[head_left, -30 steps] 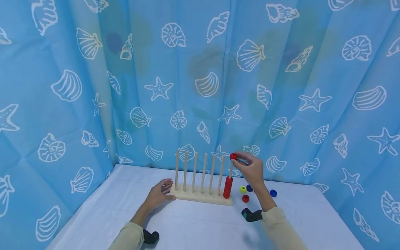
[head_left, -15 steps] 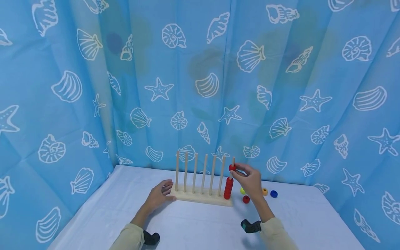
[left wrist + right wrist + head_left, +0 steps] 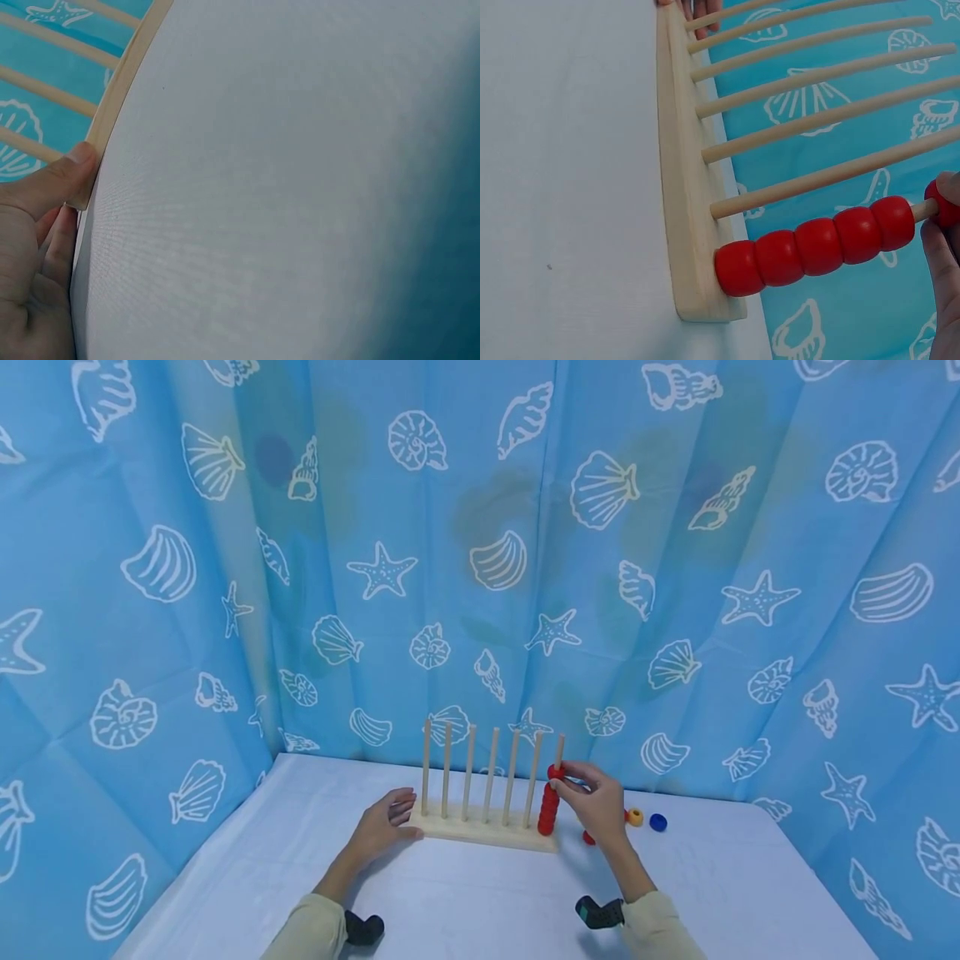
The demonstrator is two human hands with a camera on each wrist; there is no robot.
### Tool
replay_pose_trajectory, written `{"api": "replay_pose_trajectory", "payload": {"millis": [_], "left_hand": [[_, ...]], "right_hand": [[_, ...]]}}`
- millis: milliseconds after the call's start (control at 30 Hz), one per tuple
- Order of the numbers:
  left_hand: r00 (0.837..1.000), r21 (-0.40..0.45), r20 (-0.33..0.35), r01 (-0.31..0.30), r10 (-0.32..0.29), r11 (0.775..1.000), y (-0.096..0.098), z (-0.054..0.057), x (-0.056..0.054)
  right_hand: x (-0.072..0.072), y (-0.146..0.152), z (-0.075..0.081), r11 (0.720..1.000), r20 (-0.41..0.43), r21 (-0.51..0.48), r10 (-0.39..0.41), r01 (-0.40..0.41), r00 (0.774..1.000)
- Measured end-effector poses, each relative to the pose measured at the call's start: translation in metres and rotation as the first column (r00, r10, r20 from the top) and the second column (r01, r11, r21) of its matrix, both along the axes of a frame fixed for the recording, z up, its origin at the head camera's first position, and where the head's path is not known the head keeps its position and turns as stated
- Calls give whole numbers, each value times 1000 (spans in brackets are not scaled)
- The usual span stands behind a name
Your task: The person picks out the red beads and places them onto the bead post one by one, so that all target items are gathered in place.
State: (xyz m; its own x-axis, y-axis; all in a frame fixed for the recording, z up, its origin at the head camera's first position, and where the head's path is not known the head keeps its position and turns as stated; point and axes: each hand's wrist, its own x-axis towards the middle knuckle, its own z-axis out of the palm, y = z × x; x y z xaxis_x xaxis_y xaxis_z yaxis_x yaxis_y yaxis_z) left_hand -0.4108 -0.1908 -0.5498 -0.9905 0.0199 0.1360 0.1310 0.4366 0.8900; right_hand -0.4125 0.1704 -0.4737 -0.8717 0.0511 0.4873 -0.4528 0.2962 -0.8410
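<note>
A wooden peg stand [image 3: 483, 833] with a row of upright pegs is on the table. Its rightmost peg carries a stack of several red beads [image 3: 817, 247]. With thumb and fingers, my right hand [image 3: 600, 802] pinches another red bead [image 3: 556, 772] threaded on that same peg. In the right wrist view a short stretch of bare peg shows between this held bead and the stack. At the stand's other end, my left hand [image 3: 378, 828] grips the base, its thumb [image 3: 75, 161] on one side and fingers on the other. The remaining pegs bear no beads.
Loose beads lie right of the stand: an orange one [image 3: 636, 817], a blue one [image 3: 658, 822] and a red one [image 3: 588, 837] partly hidden by my right hand. A blue seashell curtain [image 3: 465, 568] hangs behind the white-covered table [image 3: 480, 910].
My right hand has brought the red bead from the top of the rightmost peg down along it, close above the stack. The left hand and the stand have stayed in place.
</note>
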Motion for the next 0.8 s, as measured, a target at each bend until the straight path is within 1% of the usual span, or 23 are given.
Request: {"api": "replay_pose_trajectory", "payload": {"millis": [133, 400, 533, 667, 733, 800], "left_hand": [[1000, -2, 1, -3, 3, 1000, 0, 1, 0], [1000, 23, 14, 3, -4, 1000, 0, 1, 0], [1000, 14, 12, 2, -2, 1000, 0, 1, 0], [1000, 17, 10, 6, -7, 1000, 0, 2, 1], [1000, 22, 9, 10, -10, 1000, 0, 2, 1], [1000, 20, 4, 12, -12, 1000, 0, 2, 1]], "right_hand": [[0, 0, -3, 1000, 10, -10, -4, 5, 1000], [1, -2, -7, 999, -12, -39, -7, 7, 1000], [1, -3, -9, 999, -5, -44, -3, 3, 1000], [0, -2, -12, 999, 28, -44, 0, 2, 1000], [2, -2, -11, 999, 47, -47, 2, 0, 999], [8, -5, -6, 999, 45, -34, 4, -2, 999]]}}
